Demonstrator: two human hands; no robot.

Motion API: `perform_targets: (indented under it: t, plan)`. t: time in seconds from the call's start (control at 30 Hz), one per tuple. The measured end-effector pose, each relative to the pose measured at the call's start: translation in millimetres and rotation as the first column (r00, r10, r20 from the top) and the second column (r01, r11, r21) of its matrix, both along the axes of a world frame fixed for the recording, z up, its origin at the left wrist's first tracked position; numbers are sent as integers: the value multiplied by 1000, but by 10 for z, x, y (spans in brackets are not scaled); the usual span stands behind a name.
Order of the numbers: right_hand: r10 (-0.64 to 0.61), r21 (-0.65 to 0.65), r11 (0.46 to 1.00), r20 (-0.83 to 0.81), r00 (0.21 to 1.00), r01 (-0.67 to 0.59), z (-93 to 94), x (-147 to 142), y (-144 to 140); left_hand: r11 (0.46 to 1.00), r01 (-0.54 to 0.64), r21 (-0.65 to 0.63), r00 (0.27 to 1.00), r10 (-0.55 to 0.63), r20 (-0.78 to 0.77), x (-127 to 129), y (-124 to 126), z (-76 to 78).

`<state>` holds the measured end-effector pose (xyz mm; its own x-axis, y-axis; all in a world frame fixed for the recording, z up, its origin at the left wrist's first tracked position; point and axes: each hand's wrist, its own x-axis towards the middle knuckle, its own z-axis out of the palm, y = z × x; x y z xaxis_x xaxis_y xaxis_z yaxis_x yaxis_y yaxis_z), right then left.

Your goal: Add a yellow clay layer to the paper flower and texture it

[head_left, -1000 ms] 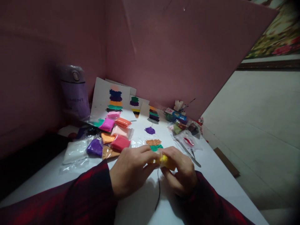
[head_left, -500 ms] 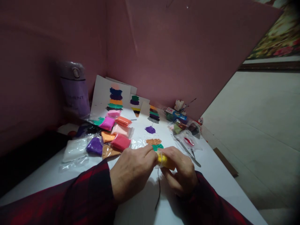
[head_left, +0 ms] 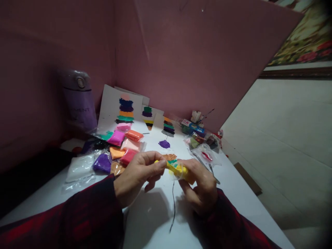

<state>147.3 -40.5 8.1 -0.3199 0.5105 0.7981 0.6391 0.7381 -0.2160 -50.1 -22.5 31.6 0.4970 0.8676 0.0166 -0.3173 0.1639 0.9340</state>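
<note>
My right hand (head_left: 201, 183) is closed around a small clear packet of yellow modelling clay (head_left: 183, 171), its opening turned left. Between the thumb and forefinger of my left hand (head_left: 142, 173) is pinched the end of a yellow clay strip (head_left: 169, 166), which stretches out of the packet. Under both hands lies a white sheet with a purple patch (head_left: 164, 144), an orange-brown patch (head_left: 169, 157) and a green patch partly hidden by the fingers. A thin dark line (head_left: 173, 207) runs down the sheet below the packet.
Several bagged clays, among them a purple packet (head_left: 102, 164) and a white packet (head_left: 80, 167), lie at the left. Behind them stand a purple bottle (head_left: 80, 103) and a colour-striped card (head_left: 109, 103). Metal tools (head_left: 216, 180) and a clear bag (head_left: 207, 154) are at the right.
My left hand has pulled left, away from the packet, drawing a yellow clay strip out. My right hand still holds the packet in nearly the same place.
</note>
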Motion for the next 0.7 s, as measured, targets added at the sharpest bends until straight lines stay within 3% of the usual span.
perform_targets:
  t: [0.3,0.5,0.7]
  plan:
    - [-40,-12,999,-21,999,40,-25,10,11,993,6,-122,981,17,193,-31,-7,57]
    - [-41,8,999,-22,999,41,-51,16,24,995,23,-95,978,-3,208,-8,19,52]
    - [-35,2,999,-33,999,35,-52,23,27,986,26,-165,991,-3,137,-26,21,62]
